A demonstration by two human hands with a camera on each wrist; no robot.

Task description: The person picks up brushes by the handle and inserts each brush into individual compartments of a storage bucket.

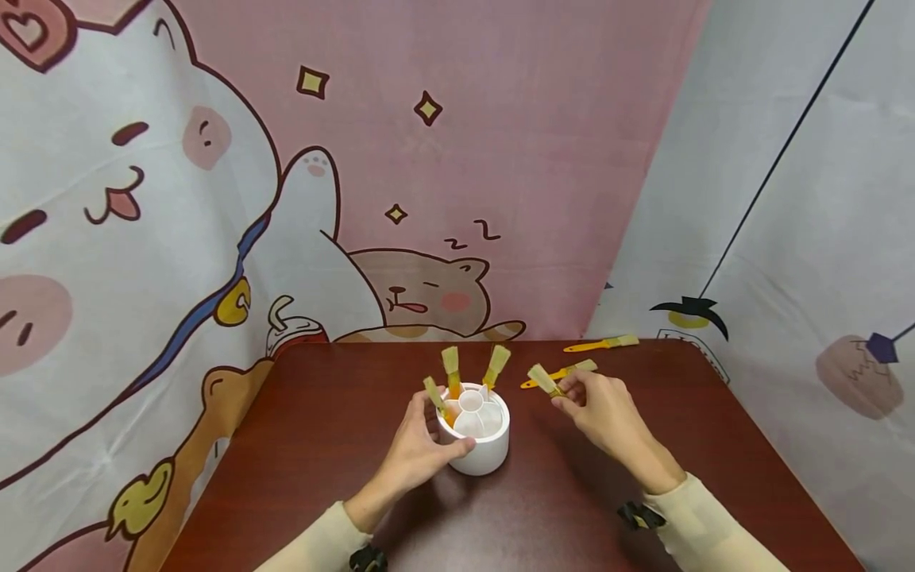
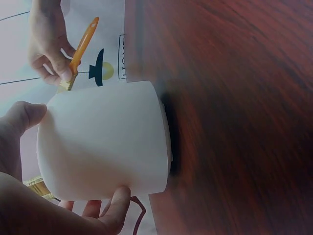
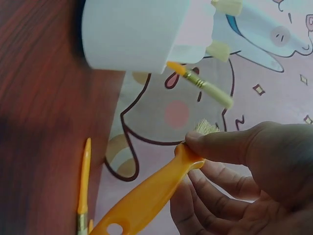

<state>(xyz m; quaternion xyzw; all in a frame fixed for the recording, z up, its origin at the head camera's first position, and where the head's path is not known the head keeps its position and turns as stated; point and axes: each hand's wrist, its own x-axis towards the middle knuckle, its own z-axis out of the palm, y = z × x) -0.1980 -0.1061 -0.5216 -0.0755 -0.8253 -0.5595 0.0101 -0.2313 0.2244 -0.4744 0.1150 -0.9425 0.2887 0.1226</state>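
A white round holder point(image 1: 480, 454) with several inner compartments stands upright on the table in the head view. My left hand point(image 1: 417, 454) grips its left side, thumb along the near wall and fingers behind. Three brushes stand in it, bristles up: a left brush point(image 1: 436, 394), a middle brush point(image 1: 451, 362) and a right brush point(image 1: 498, 362). To the right of the holder, my right hand point(image 1: 609, 411) pinches a flat paintbrush point(image 3: 151, 190) near its ferrule. Pale bristles point up on this brush, and its orange handle slants downward in the right wrist view.
Beyond my right hand, one brush point(image 1: 561, 375) lies on the dark red-brown table point(image 1: 343, 445). Another brush point(image 1: 600, 345) lies near the far edge. A cartoon-printed curtain point(image 1: 543, 159) hangs behind the table.
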